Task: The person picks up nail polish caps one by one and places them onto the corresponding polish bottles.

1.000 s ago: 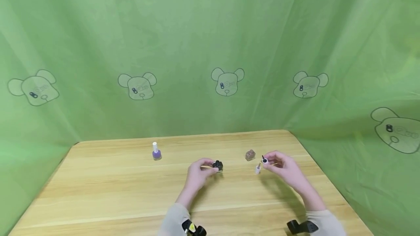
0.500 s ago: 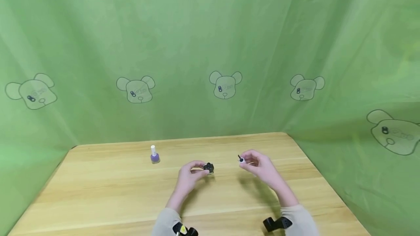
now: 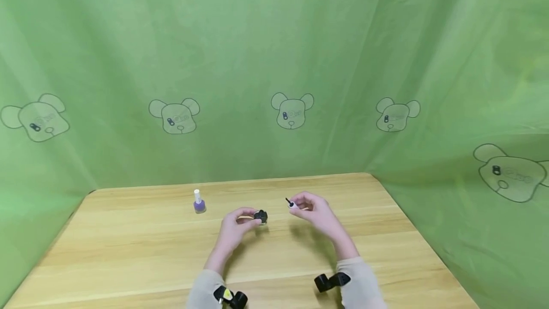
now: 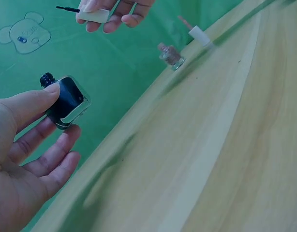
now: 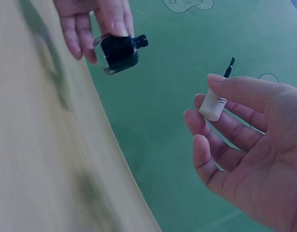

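My left hand [image 3: 235, 227] pinches an uncapped nail polish bottle [image 4: 70, 101] of black polish between thumb and fingers, above the table. The bottle's bare threaded neck shows in both wrist views. My right hand [image 3: 319, 213] holds a white brush cap [image 5: 215, 104] between thumb and fingertips. Its black-coated brush [image 5: 230, 66] points up and away from the palm. A gap separates cap and bottle. On the table, an open pinkish nail polish bottle [image 4: 171, 57] stands beside a white cap [image 4: 200, 35] with its pink brush upward; the right hand hides both in the head view.
A capped purple nail polish bottle [image 3: 199, 205] stands upright toward the back left of the wooden table [image 3: 141, 252]. Green curtains [image 3: 240, 51] printed with bear heads rise behind the table and at its sides.
My right hand has moved left with the white brush cap, closer to the black polish bottle, and now covers the pinkish bottle in the head view. My left hand has shifted slightly left with its bottle.
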Motion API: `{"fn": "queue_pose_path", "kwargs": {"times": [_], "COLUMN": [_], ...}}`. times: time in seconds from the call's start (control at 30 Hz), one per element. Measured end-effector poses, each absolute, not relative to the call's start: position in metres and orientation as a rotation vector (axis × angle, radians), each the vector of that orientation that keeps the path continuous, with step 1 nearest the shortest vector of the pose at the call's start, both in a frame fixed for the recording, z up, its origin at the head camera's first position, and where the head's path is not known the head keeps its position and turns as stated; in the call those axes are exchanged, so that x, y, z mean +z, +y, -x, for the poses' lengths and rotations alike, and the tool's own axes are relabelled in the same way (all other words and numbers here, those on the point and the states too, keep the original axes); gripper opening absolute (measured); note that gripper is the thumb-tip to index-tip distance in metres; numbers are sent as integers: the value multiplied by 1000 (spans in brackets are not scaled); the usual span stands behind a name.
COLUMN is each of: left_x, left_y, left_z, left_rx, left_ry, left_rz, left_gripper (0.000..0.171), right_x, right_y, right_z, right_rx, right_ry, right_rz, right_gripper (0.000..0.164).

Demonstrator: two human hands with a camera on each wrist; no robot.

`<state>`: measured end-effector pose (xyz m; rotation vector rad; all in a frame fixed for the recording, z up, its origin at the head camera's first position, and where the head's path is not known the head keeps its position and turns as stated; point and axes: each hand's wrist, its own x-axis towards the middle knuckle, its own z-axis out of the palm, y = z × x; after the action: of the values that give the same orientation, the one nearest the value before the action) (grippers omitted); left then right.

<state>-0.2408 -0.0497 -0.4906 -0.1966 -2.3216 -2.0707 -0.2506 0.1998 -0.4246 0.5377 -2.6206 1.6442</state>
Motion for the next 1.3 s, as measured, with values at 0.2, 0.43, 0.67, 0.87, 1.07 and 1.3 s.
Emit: {"fn": "queue_pose_path", "kwargs": {"times": [0.2, 0.43, 0.67, 0.87, 1.07, 1.3], "left_x": [-492, -492, -490, -490, -492, -491], "left_y": [-56, -58, -52, -47, -43, -36], "left_z": [242, 243, 241, 240, 240, 240], "left_rx": [-2114, -2094, -2045, -2033, -2032, -2020], "left_ry": [-2296, -2308, -2349, -2380, -2366, -2373], "left_rz": [157, 187, 236, 261, 283, 269], "left_gripper": [36, 37, 36, 35, 33, 29], "right_x": [-425, -417, -423, -418, -411, -409], "right_y": [188, 180, 179, 177, 174, 174], "right_z": [254, 249, 253, 247, 243, 241], "right_rx": [1626, 1543, 1422, 1318, 1201, 1113], "right_ry": [-2640, -2674, -2679, -2714, -2718, -2731], "right_rz": [-540, -576, -607, -598, -646, -699], "right_gripper": [29, 25, 23, 24, 21, 16]}}
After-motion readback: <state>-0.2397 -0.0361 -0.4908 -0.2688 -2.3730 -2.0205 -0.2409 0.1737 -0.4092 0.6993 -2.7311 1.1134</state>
